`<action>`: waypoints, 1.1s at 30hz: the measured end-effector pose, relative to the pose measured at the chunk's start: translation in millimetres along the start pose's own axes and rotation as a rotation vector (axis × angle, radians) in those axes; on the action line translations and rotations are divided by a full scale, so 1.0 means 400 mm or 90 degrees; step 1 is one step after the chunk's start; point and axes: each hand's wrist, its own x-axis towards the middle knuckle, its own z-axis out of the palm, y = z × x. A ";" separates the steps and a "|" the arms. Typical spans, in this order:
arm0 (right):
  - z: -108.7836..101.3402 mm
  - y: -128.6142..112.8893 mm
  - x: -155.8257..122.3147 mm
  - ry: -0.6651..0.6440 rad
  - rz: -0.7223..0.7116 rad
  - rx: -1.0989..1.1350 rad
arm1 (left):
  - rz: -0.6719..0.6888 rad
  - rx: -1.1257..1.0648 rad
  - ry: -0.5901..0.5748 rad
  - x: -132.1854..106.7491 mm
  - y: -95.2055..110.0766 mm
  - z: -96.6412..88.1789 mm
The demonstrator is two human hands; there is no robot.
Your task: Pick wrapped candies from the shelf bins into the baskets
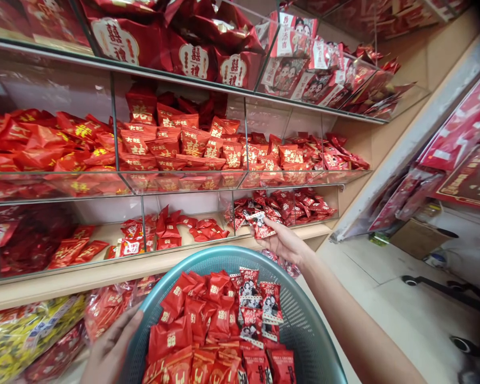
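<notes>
A teal plastic basket (304, 325) fills the lower middle, holding many red wrapped candy packets (184, 330). Some packets at its right side carry black-and-white figures (250, 325). My left hand (114, 344) grips the basket's left rim, thumb along the edge, other fingers partly hidden. Beyond the far rim, my right hand (284, 242) pinches a small red-and-white candy packet (261, 225) between thumb and fingers. It is in front of the lowest glass-fronted shelf bin, where similar red packets (314, 205) are piled.
Glass-divided shelves (184, 184) rise ahead, stocked with red packets and larger gift bags (192, 58). Under them lie a yellow bag (36, 330) and clear bags of red packets. To the right are a tiled floor (364, 272), hanging red packages (460, 128) and dark wheeled legs (448, 288).
</notes>
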 end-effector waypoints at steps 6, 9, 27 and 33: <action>0.026 0.057 -0.084 -0.088 0.047 -0.004 | -0.005 0.016 0.012 -0.007 0.014 0.003; 0.016 0.072 -0.113 -0.070 0.071 -0.089 | -0.005 0.018 0.014 -0.010 0.018 0.003; -0.033 0.097 -0.136 -0.086 0.032 -0.340 | -0.013 0.015 0.020 -0.014 0.021 0.006; -0.046 0.097 -0.133 -0.135 0.044 -0.471 | -0.009 0.017 0.009 -0.008 0.014 0.006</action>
